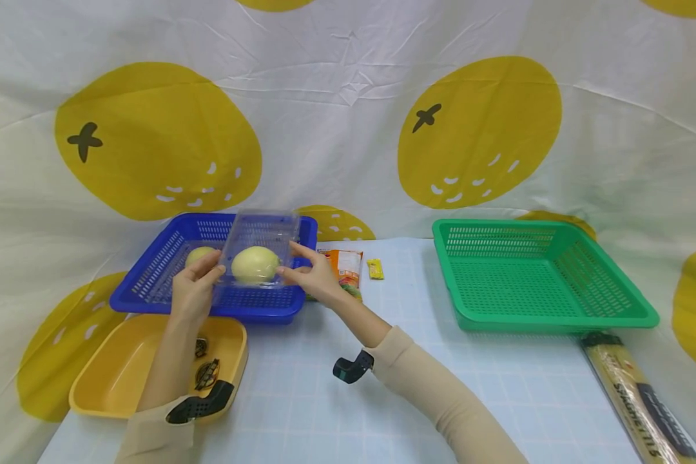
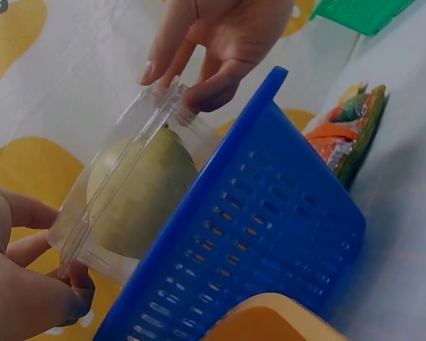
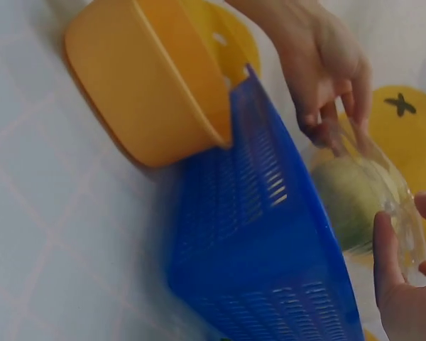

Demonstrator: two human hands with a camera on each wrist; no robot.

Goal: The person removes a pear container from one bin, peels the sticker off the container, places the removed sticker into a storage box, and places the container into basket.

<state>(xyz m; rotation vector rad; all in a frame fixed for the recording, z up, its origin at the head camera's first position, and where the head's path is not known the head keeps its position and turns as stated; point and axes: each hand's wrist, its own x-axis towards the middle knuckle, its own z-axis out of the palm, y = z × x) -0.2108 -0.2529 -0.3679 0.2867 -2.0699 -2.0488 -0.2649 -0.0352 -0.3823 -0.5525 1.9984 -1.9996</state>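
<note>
A clear plastic box (image 1: 267,229) is held up over the blue basket (image 1: 278,310), tilted. Inside it, seen through the plastic, lies a pale yellow-green round fruit (image 1: 254,265). My left hand (image 1: 193,288) pinches the box's left edge between thumb and fingers. At the opposite edge my right hand (image 1: 314,276) grips it the same way. The left wrist view shows the box's two rims (image 2: 121,167) close together between both hands. Behind my left hand, a second pale fruit (image 1: 200,254) sits in the basket, partly hidden.
A yellow tub (image 1: 110,361) with dark round items (image 1: 207,374) stands in front of the basket, under my left forearm. An orange food packet (image 1: 348,265) and a small yellow sachet (image 1: 375,269) lie right of the basket. Farther right are a green basket (image 1: 548,322) and a spaghetti pack (image 1: 638,399).
</note>
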